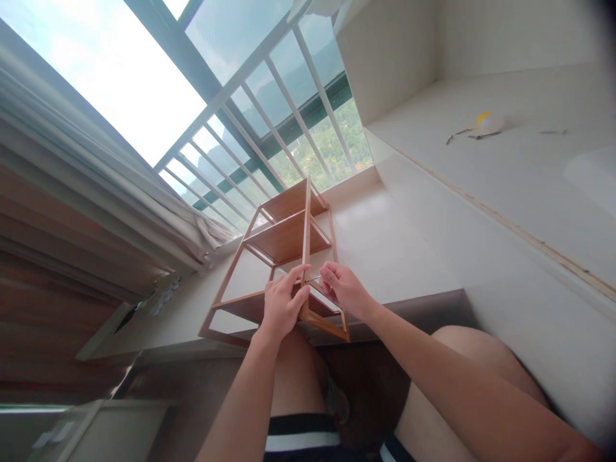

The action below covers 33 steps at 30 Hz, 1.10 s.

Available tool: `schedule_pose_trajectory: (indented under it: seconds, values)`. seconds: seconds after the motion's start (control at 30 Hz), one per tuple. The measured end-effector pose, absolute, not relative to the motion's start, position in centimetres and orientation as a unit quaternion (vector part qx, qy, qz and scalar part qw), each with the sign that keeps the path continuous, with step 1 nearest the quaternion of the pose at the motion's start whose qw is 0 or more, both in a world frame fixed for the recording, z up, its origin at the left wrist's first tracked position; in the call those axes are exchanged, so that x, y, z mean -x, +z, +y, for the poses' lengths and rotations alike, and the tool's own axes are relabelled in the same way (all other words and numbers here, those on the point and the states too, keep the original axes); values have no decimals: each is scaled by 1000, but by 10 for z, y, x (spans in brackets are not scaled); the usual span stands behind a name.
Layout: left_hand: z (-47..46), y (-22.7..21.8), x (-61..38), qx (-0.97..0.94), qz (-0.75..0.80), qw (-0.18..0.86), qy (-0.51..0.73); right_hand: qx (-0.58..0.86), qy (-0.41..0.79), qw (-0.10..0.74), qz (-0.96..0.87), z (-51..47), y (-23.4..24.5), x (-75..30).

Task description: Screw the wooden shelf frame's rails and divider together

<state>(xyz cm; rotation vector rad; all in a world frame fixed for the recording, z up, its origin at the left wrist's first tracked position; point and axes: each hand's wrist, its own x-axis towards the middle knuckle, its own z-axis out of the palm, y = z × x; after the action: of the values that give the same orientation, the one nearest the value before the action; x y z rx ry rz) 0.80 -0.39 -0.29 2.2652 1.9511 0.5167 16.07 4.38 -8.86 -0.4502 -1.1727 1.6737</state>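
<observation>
A three-tier wooden shelf [282, 237] stands tilted in view, in front of my legs. My left hand [282, 301] is at its near upright post [307, 237], thumb and forefinger curled about the wood just above the lowest board. From the other side my right hand [344, 289] pinches a thin metal rod, apparently a hex key [314, 278]. The rod's far end meets the post between my left thumb and forefinger. My fingers hide most of the rod and the spot it touches.
On the white ledge [529, 160] at right lie thin metal pieces [484, 135] and a small yellow-and-white object [485, 120]. Behind the shelf rise a window and a white railing [274, 83]. A curtain [120, 192] hangs at left. My bare knees flank the work.
</observation>
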Motion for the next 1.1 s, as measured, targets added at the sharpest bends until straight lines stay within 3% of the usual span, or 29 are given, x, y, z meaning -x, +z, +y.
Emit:
schedule_pose_trajectory:
  seconds: [0.13, 0.23, 0.5, 1.1]
  values:
    - [-4, -2, -8, -748, 640, 49, 171, 247, 510, 538, -624, 50, -92, -170]
    - [-4, -3, -8, -748, 639, 48, 171, 238, 438, 534, -683, 55, -90, -178]
    - [-4, -4, -8, -746, 641, 53, 173, 219, 454, 550, -666, 59, -86, -186]
    - [-4, -2, -10, -746, 642, 49, 172, 218, 324, 503, -771, 65, -91, -192]
